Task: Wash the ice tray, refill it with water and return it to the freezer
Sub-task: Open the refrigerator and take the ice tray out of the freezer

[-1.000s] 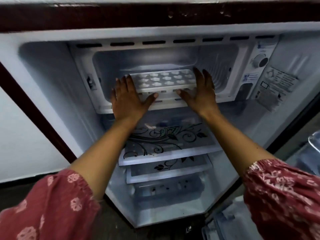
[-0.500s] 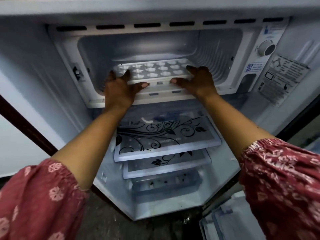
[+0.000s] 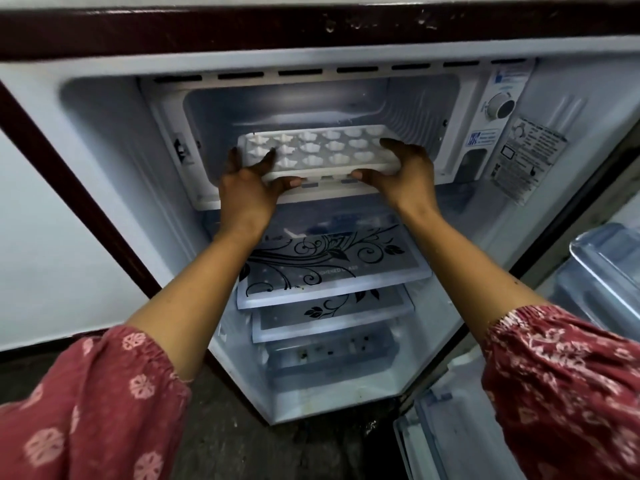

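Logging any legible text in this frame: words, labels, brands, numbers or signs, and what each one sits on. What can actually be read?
"TOUGHENED GLASS", faint and only partly legible, on the front of the upper glass shelf.
Blue sticker above the thermostat dial: too blurred to read.
Small blue logo label below the dial: unreadable.
Instruction sticker on the fridge's inner wall: print too small to read.
Ice tray: no text visible.

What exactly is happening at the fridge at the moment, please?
A person is holding a white ice tray at the mouth of the freezer compartment, left hand gripping one end and right hand the other. The fridge door stands open, and the patterned glass shelves below look bare.
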Action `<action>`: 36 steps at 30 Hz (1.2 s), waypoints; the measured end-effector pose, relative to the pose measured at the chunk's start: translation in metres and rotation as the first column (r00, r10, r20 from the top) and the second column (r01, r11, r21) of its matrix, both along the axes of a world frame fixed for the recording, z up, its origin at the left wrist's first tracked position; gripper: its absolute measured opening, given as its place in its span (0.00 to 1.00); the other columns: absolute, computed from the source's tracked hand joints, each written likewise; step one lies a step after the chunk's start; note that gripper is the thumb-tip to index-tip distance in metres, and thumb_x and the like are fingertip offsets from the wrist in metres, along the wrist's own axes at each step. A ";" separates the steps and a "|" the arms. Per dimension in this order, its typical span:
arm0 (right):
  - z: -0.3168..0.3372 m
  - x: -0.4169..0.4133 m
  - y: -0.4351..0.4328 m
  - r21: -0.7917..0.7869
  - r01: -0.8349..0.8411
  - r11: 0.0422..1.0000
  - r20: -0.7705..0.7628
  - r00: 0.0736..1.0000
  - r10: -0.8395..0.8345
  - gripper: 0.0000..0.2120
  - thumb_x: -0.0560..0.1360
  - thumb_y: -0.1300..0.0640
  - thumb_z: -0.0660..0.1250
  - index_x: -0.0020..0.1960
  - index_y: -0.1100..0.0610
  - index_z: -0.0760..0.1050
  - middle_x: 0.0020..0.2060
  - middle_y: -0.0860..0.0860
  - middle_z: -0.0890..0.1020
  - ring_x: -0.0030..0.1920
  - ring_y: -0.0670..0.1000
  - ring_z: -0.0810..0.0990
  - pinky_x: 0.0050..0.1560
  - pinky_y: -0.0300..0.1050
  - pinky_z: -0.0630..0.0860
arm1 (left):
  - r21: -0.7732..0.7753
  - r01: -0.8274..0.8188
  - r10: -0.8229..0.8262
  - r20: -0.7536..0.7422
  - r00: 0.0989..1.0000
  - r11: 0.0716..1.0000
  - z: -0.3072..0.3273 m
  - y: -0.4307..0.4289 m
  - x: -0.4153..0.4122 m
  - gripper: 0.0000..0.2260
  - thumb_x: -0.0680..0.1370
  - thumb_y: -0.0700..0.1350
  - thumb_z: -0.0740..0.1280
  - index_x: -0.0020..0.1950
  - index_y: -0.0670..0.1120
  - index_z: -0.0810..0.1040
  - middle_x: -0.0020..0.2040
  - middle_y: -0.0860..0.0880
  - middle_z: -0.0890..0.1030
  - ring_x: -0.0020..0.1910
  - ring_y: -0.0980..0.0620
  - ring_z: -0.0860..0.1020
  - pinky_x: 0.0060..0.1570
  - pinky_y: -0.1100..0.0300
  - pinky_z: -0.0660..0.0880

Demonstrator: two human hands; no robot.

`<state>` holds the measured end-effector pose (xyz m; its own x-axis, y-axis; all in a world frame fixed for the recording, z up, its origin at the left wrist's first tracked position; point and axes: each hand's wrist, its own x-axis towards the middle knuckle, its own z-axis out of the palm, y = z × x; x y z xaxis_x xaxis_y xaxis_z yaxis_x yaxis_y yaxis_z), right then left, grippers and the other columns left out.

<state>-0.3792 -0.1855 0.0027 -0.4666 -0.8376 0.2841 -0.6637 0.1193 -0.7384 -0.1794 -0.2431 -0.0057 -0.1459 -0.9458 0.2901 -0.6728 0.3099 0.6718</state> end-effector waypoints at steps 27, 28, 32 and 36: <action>-0.002 0.081 0.202 0.167 0.109 0.980 0.356 0.920 -0.164 0.25 0.77 0.60 0.61 0.72 0.56 0.59 0.68 0.60 0.64 0.67 0.59 0.65 0.68 0.50 0.65 | 0.005 0.156 -0.154 -0.095 0.983 0.988 -0.018 0.182 0.076 0.20 0.75 0.43 0.69 0.67 0.47 0.73 0.77 0.43 0.56 0.75 0.43 0.58 0.74 0.47 0.56; -0.001 0.084 0.208 0.172 0.108 0.979 0.368 0.915 -0.165 0.26 0.76 0.62 0.61 0.73 0.57 0.59 0.68 0.60 0.65 0.68 0.60 0.65 0.68 0.53 0.65 | 0.008 0.157 -0.155 -0.104 0.982 0.988 -0.020 0.190 0.079 0.20 0.75 0.42 0.69 0.67 0.47 0.74 0.77 0.43 0.56 0.75 0.43 0.58 0.75 0.48 0.55; 0.000 0.098 0.244 0.172 0.127 0.977 0.390 0.902 -0.186 0.27 0.75 0.66 0.59 0.73 0.58 0.59 0.67 0.60 0.68 0.67 0.60 0.67 0.66 0.55 0.67 | -0.004 0.174 -0.172 -0.171 0.970 0.985 -0.026 0.228 0.089 0.21 0.74 0.38 0.70 0.67 0.43 0.74 0.74 0.44 0.61 0.71 0.47 0.63 0.70 0.67 0.54; -0.009 0.110 0.278 0.195 0.183 0.964 0.394 0.885 -0.248 0.26 0.75 0.66 0.59 0.72 0.56 0.60 0.68 0.60 0.66 0.68 0.60 0.65 0.66 0.52 0.67 | 0.016 0.214 -0.204 -0.237 0.950 0.977 -0.031 0.262 0.099 0.22 0.73 0.37 0.70 0.67 0.43 0.73 0.73 0.45 0.63 0.70 0.49 0.64 0.71 0.60 0.60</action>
